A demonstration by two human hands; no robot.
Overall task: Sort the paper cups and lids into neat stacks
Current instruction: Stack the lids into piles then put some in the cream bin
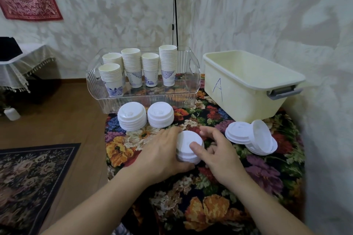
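Here's the small lid stack [188,147], white, sitting near the middle of the flowered tabletop [267,173], and both hands are on it. The left hand [162,150] wraps the stack's left side, fingers curled round its far edge and thumb tucked under the near edge. The right hand [215,150] comes in from the other side, thumb pressing flat on the top lid, fingers loosely curled at the stack's right flank; whether they actually touch it I can't tell.

Behind, two taller lid stacks [145,118] stand side by side, touching. Off to the right, loose lids [252,136] lie in a jumble, one tipped up on edge and leaning across the others.

Further back, a clear tray [193,89] holds five cup stacks [168,65], upright, blue print on the bottom cups. Right of the tray sits a cream bin [240,91] marked "A", with a grey handle. A black pole [175,9] rises behind the tray.
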